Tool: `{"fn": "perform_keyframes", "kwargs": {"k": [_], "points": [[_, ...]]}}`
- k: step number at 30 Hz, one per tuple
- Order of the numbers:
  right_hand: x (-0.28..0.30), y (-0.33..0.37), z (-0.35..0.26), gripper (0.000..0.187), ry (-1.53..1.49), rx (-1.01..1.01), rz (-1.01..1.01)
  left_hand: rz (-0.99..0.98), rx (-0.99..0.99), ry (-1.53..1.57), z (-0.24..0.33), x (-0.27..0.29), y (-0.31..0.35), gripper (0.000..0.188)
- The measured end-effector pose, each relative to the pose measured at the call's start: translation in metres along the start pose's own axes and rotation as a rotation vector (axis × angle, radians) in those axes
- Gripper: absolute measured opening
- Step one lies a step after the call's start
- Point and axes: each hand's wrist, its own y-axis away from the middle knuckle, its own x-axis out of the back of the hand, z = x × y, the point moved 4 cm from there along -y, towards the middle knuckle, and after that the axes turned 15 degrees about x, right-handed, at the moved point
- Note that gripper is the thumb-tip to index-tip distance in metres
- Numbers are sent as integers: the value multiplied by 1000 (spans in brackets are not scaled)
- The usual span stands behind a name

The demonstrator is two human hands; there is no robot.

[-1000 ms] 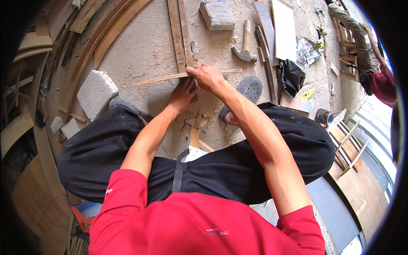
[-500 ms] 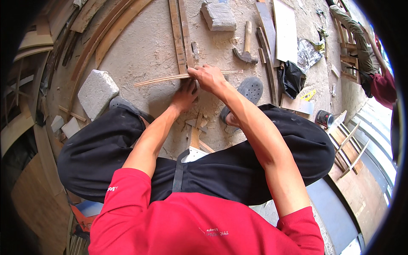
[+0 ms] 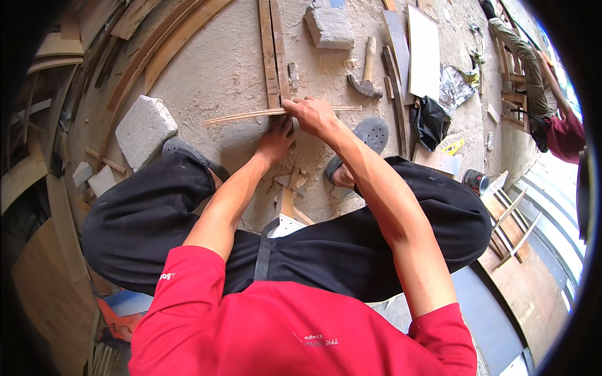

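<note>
A thin, slightly bowed plywood strip [image 3: 241, 116] lies crosswise over the near end of two long narrow wooden battens [image 3: 274, 56]. My right hand [image 3: 311, 116] is closed on the strip near its middle, with the thumb side by the battens' end. Just below it, my left hand [image 3: 276, 143] is curled beneath the strip, close to the battens' end. Its fingertips are partly hidden, so what they grip does not show. A small dark metal piece [image 3: 293, 75] lies along the right batten.
A wooden-handled hammer [image 3: 367, 72] lies ahead to the right, near a pale block [image 3: 329, 26]. Another block [image 3: 146, 131] stands by my left foot. Boards, a black plastic bag [image 3: 431, 122] and a can [image 3: 476, 180] are on the right. Another person [image 3: 564, 135] is at the far right.
The view has shifted a little, moving the floor items slightly rightward in the picture. Both hands keep nearly the same hold and place at the plywood strip.
</note>
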Motion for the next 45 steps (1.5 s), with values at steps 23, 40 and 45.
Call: {"fn": "perform_keyframes", "kwargs": {"k": [23, 40, 45], "points": [[0, 0, -7, 21, 23, -1, 31, 14, -271, 36, -8, 42, 22, 35], [-3, -5, -8, 19, 62, -4, -13, 113, 215, 104, -60, 129, 3, 36], [6, -6, -10, 23, -51, -57, -179, 36, 140, 59, -65, 112, -18, 20]]}}
